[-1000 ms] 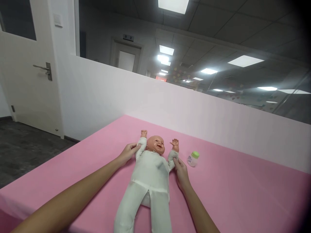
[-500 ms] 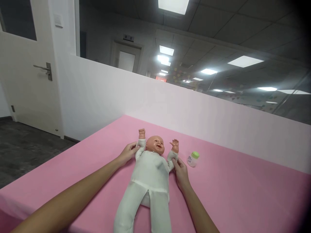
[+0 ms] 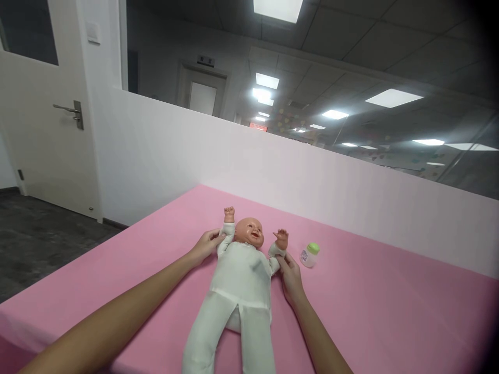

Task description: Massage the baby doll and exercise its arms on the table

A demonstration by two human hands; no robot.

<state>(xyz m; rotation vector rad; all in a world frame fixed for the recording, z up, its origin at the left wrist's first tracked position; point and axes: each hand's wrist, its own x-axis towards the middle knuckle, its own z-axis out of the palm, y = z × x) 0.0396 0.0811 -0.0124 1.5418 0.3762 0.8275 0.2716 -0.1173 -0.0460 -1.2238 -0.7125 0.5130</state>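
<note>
A baby doll (image 3: 242, 275) in a white cloth body lies on its back on the pink table cover (image 3: 362, 301), head toward the wall and both arms raised. My left hand (image 3: 206, 246) grips the doll's arm on the left side of the view, thumb and fingers around the white sleeve. On the other side, my right hand (image 3: 290, 272) pinches the doll's other arm just below its plastic hand. Close to my right hand stands a small clear jar (image 3: 310, 255) with a green lid and a printed label.
A white low wall (image 3: 249, 156) with glass above it borders the far side of the table. To the left is a door (image 3: 47, 130) with a metal handle, over a dark floor (image 3: 35, 249).
The doll's arm in my right hand has bent slightly, its plastic hand tipping lower. The arm in my left hand has shifted a little to the right.
</note>
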